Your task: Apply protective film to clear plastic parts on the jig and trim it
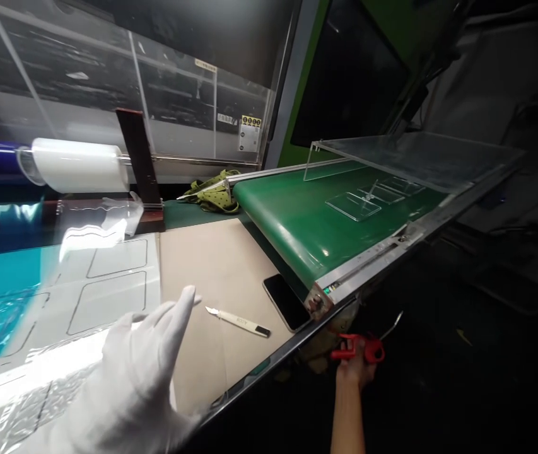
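Gloved left hand (139,369) angles forward, fingers (178,328) parted, while the outstretched right hand (354,367) wraps a red tool (373,349).

A beige worktop (197,258) adjoins a green-belted conveyor (278,217). Behind the left side rises a clear panel (178,94) divided by pale strips; farther right, a green frame (313,53) borders a dark pane (344,82). Glare brightens the left; the floor (439,384) at right lies in shadow.
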{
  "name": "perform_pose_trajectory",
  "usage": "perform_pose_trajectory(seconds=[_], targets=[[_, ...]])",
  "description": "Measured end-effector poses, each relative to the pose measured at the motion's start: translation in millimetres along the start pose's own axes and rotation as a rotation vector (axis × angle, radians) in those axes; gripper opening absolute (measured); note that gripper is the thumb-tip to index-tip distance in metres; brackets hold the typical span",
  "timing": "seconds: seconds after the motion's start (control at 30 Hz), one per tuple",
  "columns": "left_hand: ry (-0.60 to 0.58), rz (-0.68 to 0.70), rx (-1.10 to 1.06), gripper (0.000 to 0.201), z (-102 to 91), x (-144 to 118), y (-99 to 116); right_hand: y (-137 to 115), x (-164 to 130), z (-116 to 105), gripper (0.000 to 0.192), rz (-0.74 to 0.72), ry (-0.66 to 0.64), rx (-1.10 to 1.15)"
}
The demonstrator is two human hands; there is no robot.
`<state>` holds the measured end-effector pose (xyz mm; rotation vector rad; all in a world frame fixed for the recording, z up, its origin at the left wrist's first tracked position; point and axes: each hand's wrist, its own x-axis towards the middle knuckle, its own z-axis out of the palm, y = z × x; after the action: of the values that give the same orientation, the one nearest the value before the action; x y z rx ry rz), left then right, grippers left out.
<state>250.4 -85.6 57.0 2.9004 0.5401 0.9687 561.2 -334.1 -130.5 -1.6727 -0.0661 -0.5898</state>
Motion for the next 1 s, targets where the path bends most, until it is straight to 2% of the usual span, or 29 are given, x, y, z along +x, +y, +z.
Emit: perform_pose_trajectory(seconds=[0.1, 0.17, 0.3, 0.4, 0.47, 0.5, 0.53, 0.57, 0.67, 0.77, 0.87, 0.93, 1.0], targets=[[0.028, 0.058, 0.129, 0.111, -11.3, -12, 4, 16, 8, 24, 0.049, 0.062, -0.08, 0.032], [0.071, 0.083, 0.123, 0.113, -17.9, -15, 3, 20, 5, 33, 0.041, 0.091, -0.126, 0.038], [0.108, 0.057, 0.115, 0.123, -24.8, -18, -6, 16, -17, 28, 0.03, 0.109, -0.089, -0.023], [0.088, 0.013, 0.121, 0.127, -28.1, -23, -15, -4, -48, 8, 0.036, 0.087, 0.002, -0.093], [0.064, 0.003, 0.126, 0.126, -30.2, -26, -21, -34, -75, -3, 0.041, 0.051, 0.005, -0.107], [0.046, -0.001, 0.126, 0.125, -31.2, -26, -24, -56, -89, -5, 0.043, 0.022, -0.043, -0.097], [0.022, -0.009, 0.127, 0.124, -32.3, -27, -27, -82, -102, -6, 0.045, -0.031, -0.151, -0.083], [-0.005, -0.02, 0.127, 0.122, -33.4, -27, -29, -110, -114, -4, 0.047, -0.159, -0.364, -0.083], [-0.115, -0.068, 0.113, 0.12, -37.1, -29, -36, -199, -136, 17, 0.066, -0.677, -0.824, -0.08], [-0.192, -0.104, 0.091, 0.117, -42.3, -35, -42, -262, -143, 52, 0.089, -1.138, -1.112, -0.057], [-0.229, -0.168, 0.078, 0.117, -48.1, -43, -51, -286, -155, 86, 0.098, -1.437, -1.257, -0.077], [-0.268, -0.205, 0.072, 0.116, -51.0, -50, -59, -289, -168, 103, 0.09, -1.536, -1.293, -0.048], [-0.317, -0.22, 0.075, 0.118, -52.1, -58, -69, -290, -183, 115, 0.075, -1.572, -1.304, -0.021]])
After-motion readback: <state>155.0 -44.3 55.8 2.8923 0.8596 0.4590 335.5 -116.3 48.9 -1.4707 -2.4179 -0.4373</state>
